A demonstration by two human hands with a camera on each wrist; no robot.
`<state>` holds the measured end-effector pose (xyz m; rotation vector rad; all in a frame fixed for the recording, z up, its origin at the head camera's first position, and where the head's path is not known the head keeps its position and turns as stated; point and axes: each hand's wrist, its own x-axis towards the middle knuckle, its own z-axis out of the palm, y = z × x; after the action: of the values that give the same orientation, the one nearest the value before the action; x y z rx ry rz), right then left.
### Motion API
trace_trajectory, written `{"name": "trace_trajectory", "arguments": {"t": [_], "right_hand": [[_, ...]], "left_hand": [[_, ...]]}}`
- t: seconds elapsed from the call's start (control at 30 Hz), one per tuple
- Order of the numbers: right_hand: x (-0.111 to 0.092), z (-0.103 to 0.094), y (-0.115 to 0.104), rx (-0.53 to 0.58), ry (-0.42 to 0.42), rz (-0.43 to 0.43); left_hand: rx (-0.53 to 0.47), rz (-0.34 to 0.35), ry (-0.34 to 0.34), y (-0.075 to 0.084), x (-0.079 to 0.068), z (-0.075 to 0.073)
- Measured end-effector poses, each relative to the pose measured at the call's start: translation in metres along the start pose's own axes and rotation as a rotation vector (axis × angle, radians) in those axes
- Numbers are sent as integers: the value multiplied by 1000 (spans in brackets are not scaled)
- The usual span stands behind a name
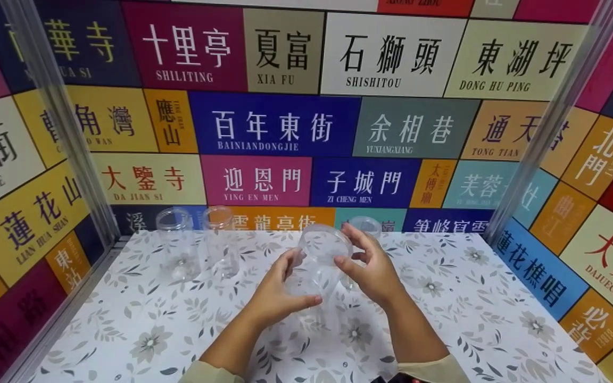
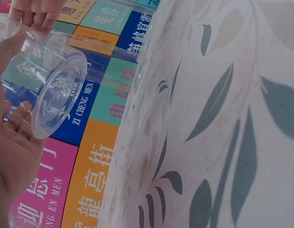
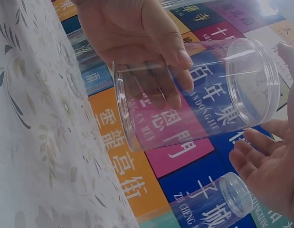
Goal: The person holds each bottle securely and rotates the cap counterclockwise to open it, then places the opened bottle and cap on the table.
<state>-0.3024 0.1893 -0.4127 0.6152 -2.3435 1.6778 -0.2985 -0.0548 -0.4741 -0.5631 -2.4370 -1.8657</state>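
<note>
A clear cylindrical plastic jar is held up over the table, tilted, between both hands. My left hand grips its body, thumb on the near side and fingers around the far side. At the jar's upper end sits a clear round lid. My right hand holds this lid by its rim, thumb on one side and fingers on the other. In the left wrist view the round base of the jar faces the camera. Nothing can be made out inside the jar.
Two more clear jars stand upright at the table's back left. Another clear jar stands behind my right hand, partly hidden. A floral cloth covers the table. Colourful sign panels and clear corner posts enclose it.
</note>
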Motion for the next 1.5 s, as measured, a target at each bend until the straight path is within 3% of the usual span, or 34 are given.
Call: {"name": "trace_trajectory", "arguments": {"t": [0.23, 0.43, 0.77, 1.23, 1.5], "right_hand": [[-2, 5, -9, -172, 91, -18], [-3, 8, -12, -202, 117, -22], [-4, 5, -12, -216, 65, -2], [-5, -4, -6, -220, -44, -104], [-5, 2, -11, -255, 28, -31]], "left_hand": [[25, -20, -6, -1, 1, 1], [17, -11, 5, -2, 1, 1], [1, 29, 18, -1, 0, -1], [8, 19, -9, -1, -1, -3], [4, 16, 5, -2, -2, -2]]}}
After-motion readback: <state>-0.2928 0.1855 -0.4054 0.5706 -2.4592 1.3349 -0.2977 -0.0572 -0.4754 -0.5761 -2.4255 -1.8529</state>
